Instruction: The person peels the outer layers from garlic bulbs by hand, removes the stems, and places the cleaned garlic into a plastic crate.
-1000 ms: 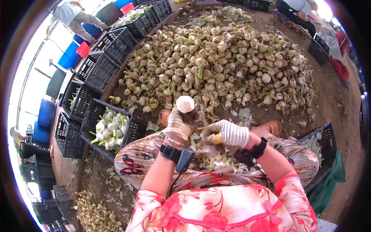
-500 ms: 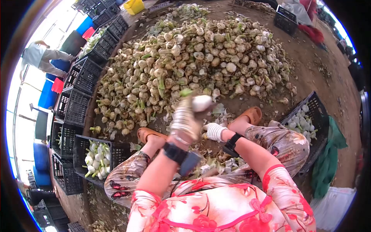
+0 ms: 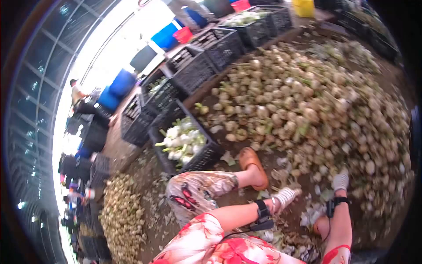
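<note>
Glare's blowing out way left of the left hand (image 3: 285, 198), blur's softening the pile (image 3: 303, 114) beyond, and fisheye's warping edges.

- A yellow bucket (image 3: 303, 8) at the top edge, upper right of centre
- A red container (image 3: 183, 35) just beside a blue container (image 3: 165, 36)
- Another red container (image 3: 240, 5), partly cut off by the top edge
- Two blue barrels (image 3: 116, 90), close together at the left
- A person (image 3: 81, 97) in a dark cap and dark trousers, near the barrels
- A curved roof frame (image 3: 39, 88) down the left side
</note>
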Available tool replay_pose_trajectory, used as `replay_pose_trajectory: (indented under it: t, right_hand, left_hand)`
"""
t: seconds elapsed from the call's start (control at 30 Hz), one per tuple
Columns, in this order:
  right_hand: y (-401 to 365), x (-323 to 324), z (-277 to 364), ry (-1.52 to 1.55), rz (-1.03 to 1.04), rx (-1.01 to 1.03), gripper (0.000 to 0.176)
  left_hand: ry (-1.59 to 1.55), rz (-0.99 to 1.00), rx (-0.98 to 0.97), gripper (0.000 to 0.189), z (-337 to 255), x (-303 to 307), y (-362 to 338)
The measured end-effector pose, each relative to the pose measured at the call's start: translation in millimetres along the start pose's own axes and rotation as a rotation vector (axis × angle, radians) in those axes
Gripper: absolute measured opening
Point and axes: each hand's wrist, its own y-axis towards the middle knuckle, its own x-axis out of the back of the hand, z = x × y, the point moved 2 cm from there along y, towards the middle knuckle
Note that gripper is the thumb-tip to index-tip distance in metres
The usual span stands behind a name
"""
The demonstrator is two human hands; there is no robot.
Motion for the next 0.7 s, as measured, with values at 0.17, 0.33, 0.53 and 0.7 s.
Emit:
replay_pose_trajectory:
  t: [0.17, 0.33, 0.53, 0.7]
  right_hand:
    - [37, -79, -61, -0.147, 0.374, -0.233, 0.04]
    - [21, -67, -54, -0.53, 0.348, 0.028, 0.04]
    - [-18, -21, -11, 1.005, 0.348, -0.213, 0.015]
    - [-103, 109, 170, 1.009, 0.566, -0.038, 0.006]
  left_hand:
    - [-0.155, 0.016, 0.2, 0.025, 14, 15, 6]
    - [-0.127, 0.107, 0.186, 0.035, 9, 11, 11]
    - [0.255, 0.087, -0.06, 0.06, -36, 19, -22]
    - [-0.149, 0.333, -0.523, 0.059, -41, 18, -35]
